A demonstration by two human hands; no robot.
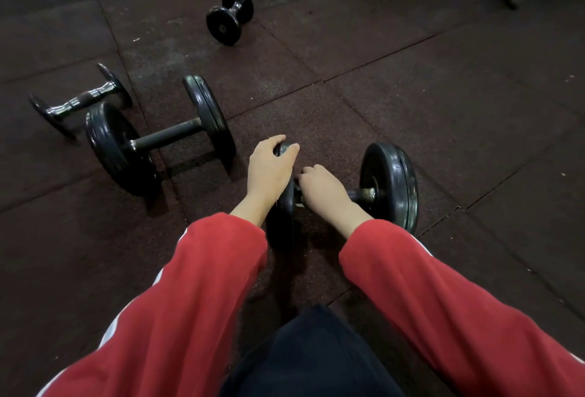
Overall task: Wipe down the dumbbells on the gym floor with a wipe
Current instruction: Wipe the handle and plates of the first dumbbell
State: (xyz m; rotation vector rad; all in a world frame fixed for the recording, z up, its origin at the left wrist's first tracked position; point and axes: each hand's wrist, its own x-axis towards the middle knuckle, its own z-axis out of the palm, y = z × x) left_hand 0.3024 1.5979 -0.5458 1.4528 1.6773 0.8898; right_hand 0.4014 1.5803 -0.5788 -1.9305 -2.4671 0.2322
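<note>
**Wiping the near dumbbell**

My left hand curls over the near plate at frame center; my right hand wraps the bar, a white wipe edge just showing beneath. Best to brace the plate and twist along the bar. Plates look smooth, glossy, round; floor is speckled rubber.

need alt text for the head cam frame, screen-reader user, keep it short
A person in red sleeves crouches over a black dumbbell on dark rubber gym flooring: the left hand grips the top of its near plate and the right hand wraps the handle, a sliver of white at its fingers. Three more dumbbells lie to the left and beyond.
</note>
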